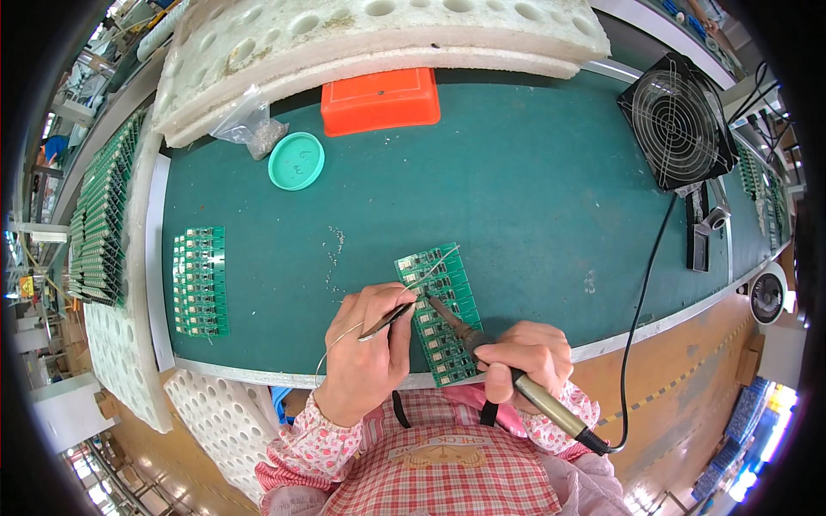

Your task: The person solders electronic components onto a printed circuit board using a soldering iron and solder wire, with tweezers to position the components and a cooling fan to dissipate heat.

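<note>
The green board panel (441, 311) lies on the tabletop (533, 189), long axis running away from the person. The right hand (527, 357), fingers clamped on the soldering iron (508, 370), sets its tip on the panel's far-left part. The left hand (368, 344), just left of the panel, pinches tweezers (387, 321) and solder wire (379, 314) toward that tip.

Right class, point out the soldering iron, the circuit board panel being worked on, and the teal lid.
soldering iron (538, 397), head view, on its handle.
circuit board panel (447, 322), head view, on its middle.
teal lid (296, 161), head view, on its centre.
</note>
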A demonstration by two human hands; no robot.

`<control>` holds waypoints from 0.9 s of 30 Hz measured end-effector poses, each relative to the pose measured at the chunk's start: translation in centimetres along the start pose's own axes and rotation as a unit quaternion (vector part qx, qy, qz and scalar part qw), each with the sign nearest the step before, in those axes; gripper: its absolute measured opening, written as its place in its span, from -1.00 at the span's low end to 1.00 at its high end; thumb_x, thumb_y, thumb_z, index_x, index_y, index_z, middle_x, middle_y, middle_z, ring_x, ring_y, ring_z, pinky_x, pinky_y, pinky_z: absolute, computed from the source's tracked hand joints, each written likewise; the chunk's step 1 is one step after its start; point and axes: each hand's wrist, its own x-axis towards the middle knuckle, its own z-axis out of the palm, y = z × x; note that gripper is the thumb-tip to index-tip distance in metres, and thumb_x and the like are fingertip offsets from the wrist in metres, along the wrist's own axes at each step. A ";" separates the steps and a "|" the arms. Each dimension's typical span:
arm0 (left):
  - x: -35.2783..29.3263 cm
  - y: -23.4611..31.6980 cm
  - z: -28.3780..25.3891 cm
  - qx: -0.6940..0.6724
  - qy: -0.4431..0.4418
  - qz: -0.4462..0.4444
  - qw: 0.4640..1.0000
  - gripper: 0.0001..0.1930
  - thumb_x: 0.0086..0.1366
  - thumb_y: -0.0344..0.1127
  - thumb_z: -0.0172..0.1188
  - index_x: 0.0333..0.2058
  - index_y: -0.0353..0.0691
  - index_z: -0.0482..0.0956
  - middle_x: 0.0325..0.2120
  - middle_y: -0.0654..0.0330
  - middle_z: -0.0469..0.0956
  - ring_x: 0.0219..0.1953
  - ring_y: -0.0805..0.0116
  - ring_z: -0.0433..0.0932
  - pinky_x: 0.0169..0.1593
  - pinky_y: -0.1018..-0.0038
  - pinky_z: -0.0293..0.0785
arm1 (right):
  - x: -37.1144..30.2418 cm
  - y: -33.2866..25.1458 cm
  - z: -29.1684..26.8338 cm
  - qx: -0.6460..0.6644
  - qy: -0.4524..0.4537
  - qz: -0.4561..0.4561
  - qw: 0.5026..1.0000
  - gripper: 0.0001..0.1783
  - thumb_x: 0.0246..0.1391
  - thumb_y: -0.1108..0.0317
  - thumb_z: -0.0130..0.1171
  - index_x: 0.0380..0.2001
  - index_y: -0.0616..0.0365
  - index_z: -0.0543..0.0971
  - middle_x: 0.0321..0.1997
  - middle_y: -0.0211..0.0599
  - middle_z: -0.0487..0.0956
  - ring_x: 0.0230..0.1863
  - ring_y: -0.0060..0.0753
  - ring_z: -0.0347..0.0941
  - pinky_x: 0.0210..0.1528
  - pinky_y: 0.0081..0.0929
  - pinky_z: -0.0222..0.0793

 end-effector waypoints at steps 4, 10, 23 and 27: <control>0.1 0.2 0.0 -0.003 -0.001 0.000 1.000 -0.80 0.13 -0.69 0.22 -0.26 -0.36 0.53 -0.30 0.02 0.60 -0.25 0.07 0.62 -0.18 0.34 0.53 | 0.0 -0.4 -0.5 -0.011 0.022 0.015 1.000 -0.77 -0.09 0.56 0.27 -0.29 0.21 0.54 -0.67 -0.40 0.49 -0.73 -0.39 0.39 -0.64 -0.47 0.34; -0.2 -0.4 0.2 0.000 0.006 0.016 1.000 -0.69 0.08 -0.65 0.27 -0.17 -0.29 0.52 -0.24 0.08 0.60 -0.30 0.09 0.57 -0.21 0.33 0.49 | 0.1 -0.3 -0.3 -0.027 0.041 0.014 0.999 -0.80 -0.05 0.54 0.25 -0.28 0.22 0.54 -0.69 -0.38 0.47 -0.74 -0.36 0.38 -0.64 -0.45 0.34; -2.5 -1.4 -1.9 -0.008 0.074 -0.047 0.996 -0.83 0.16 -0.61 0.23 -0.26 -0.30 0.56 -0.25 0.10 0.63 -0.25 0.13 0.58 -0.14 0.33 0.45 | -0.6 -0.3 0.2 -0.028 0.107 0.036 0.993 -0.89 0.10 0.46 0.23 -0.32 0.25 0.54 -0.61 -0.34 0.57 -0.72 -0.42 0.44 -0.65 -0.48 0.36; -3.5 -2.0 -2.4 0.001 0.087 -0.054 0.995 -0.86 0.18 -0.57 0.23 -0.27 -0.29 0.57 -0.25 0.12 0.64 -0.23 0.14 0.58 -0.09 0.32 0.42 | -0.7 -0.2 0.5 -0.023 0.128 0.028 0.991 -0.90 0.11 0.46 0.21 -0.34 0.27 0.53 -0.66 -0.37 0.56 -0.74 -0.45 0.43 -0.67 -0.50 0.36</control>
